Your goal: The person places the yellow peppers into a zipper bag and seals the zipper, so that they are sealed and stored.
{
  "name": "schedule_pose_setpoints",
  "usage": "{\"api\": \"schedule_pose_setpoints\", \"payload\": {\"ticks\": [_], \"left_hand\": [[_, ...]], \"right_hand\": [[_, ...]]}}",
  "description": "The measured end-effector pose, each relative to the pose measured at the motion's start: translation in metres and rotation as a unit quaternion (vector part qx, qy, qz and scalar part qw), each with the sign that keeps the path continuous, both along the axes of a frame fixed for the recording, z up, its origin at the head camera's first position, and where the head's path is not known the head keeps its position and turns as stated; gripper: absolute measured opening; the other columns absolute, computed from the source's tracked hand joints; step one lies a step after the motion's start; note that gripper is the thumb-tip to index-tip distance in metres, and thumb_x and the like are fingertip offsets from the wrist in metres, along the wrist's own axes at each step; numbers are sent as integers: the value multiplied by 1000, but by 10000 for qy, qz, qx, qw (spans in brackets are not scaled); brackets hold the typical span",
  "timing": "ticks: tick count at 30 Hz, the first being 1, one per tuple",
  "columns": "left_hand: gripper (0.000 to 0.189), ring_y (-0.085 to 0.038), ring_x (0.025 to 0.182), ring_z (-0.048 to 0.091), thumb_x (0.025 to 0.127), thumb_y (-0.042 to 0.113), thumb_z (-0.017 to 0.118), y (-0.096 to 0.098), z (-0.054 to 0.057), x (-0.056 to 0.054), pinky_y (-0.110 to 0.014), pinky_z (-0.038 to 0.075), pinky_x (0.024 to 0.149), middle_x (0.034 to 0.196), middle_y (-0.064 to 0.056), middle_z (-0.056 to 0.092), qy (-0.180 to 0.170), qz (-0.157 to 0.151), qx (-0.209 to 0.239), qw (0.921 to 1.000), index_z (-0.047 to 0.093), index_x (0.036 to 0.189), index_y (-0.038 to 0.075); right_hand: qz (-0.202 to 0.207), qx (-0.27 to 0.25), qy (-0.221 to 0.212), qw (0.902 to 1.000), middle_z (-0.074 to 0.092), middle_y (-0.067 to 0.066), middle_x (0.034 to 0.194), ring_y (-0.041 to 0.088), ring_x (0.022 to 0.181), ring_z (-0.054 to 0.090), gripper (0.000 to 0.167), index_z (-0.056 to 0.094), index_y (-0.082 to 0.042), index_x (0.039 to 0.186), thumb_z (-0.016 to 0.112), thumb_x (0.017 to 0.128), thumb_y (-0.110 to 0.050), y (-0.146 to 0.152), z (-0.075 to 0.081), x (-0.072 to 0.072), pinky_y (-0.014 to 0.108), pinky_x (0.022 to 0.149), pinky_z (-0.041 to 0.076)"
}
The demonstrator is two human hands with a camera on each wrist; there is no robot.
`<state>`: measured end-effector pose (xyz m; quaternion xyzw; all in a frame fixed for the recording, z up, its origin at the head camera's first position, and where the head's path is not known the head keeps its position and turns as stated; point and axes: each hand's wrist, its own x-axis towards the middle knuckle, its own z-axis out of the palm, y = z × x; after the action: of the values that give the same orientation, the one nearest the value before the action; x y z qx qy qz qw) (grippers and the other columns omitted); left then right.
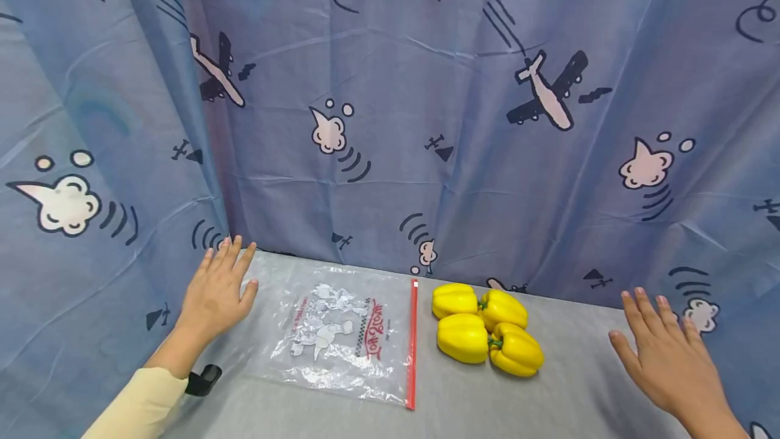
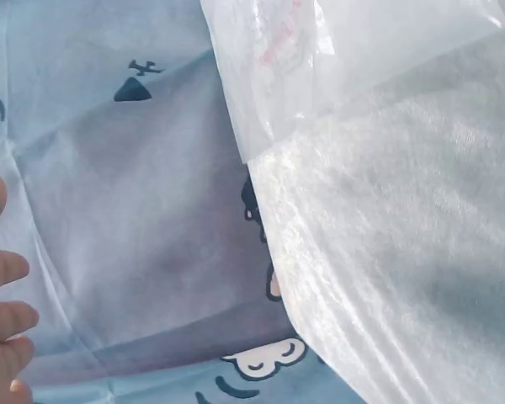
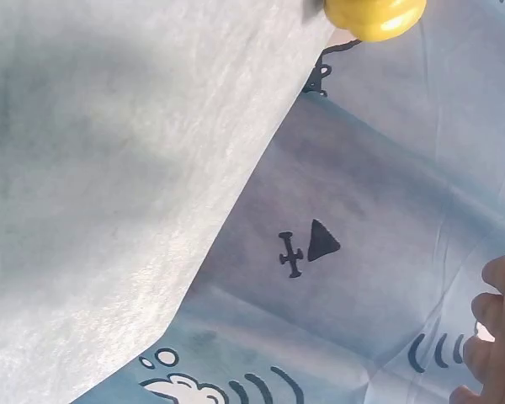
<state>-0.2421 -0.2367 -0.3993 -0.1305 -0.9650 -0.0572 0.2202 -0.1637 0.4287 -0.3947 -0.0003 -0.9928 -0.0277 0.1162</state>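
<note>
A clear plastic zip bag (image 1: 329, 334) with a red zip strip along its right edge lies flat on the table, printed with white figures and red lettering. Just right of that strip sit several yellow bell peppers (image 1: 463, 339), grouped close together with green stems facing inward. My left hand (image 1: 216, 293) is held left of the bag, fingers straight and holding nothing. Over at the far right, apart from the peppers, my right hand (image 1: 667, 354) has its fingers extended and holds nothing. One pepper (image 3: 375, 15) shows at the top of the right wrist view.
A pale grey cover (image 1: 573, 337) lies over the tabletop. Blue curtain (image 1: 390, 120) printed with planes, stars and clouds hangs behind the table and along its sides. On the left wrist is a black band (image 1: 204, 380), below a pale yellow sleeve (image 1: 137, 402).
</note>
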Motion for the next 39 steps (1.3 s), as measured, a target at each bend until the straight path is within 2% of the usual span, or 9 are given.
{"api": "schedule_pose_setpoints", "payload": {"ticks": [7,15,17,20,24,28,34,36,39], "left_hand": [[62,-46,140,29,92,30,52,9,2,10,-59,23,114,150,-28,35,54,-171,-86,9998,39,145,2],[62,-45,139,32,91,31,54,22,4,22,-58,24,115,148,-27,38,190,-361,1,9992,42,144,3],[61,-45,138,33,90,32,54,25,4,24,-57,25,115,148,-26,40,203,-373,19,9991,43,143,3],[63,-45,138,34,89,33,57,31,4,26,-58,27,114,147,-26,41,233,-410,67,9989,44,142,3],[66,-45,137,37,86,37,61,39,2,26,-58,31,111,145,-25,43,303,-478,241,9981,46,141,5],[67,-45,134,41,83,41,64,49,-2,25,-59,37,107,142,-23,48,351,-565,475,9967,50,139,6],[65,-41,132,45,84,43,63,63,-8,27,-59,43,100,141,-19,50,152,-652,743,9950,51,138,9],[65,-40,131,46,84,43,63,66,-9,27,-59,45,98,141,-18,51,74,-674,805,9944,50,138,10],[66,-39,130,48,82,42,66,71,-12,29,-58,46,97,140,-17,52,-38,-723,904,9933,51,138,11]], "right_hand": [[-43,-89,-4,10000,-10,25,157,47,141,-18,81,0,0,152,34,100,-52,-11,5,6,61,107,-25],[194,-422,160,9988,2,30,156,51,142,-10,77,5,-5,154,38,101,-49,-27,9,15,57,110,-24],[310,-496,350,9977,12,33,154,54,141,-2,75,12,-5,154,42,100,-47,-34,10,17,59,113,-18],[513,-647,752,9937,33,34,146,57,136,21,68,30,-2,149,49,98,-44,-47,13,19,66,115,1],[603,-982,1002,9883,49,31,131,53,117,41,57,49,2,134,57,95,-39,-63,17,18,71,98,29],[467,-1464,913,9839,52,29,125,50,110,44,46,55,0,126,61,93,-32,-78,18,19,69,85,37],[424,-2082,1179,9700,59,21,120,40,102,55,34,62,-6,120,64,91,-24,-100,17,20,58,76,50],[489,-2316,1317,9626,62,17,116,34,96,60,30,64,-8,118,65,91,-22,-106,16,19,45,70,56],[629,-2717,1373,9505,66,12,112,11,87,64,26,66,-11,115,66,90,-18,-115,13,19,25,63,56]]}}
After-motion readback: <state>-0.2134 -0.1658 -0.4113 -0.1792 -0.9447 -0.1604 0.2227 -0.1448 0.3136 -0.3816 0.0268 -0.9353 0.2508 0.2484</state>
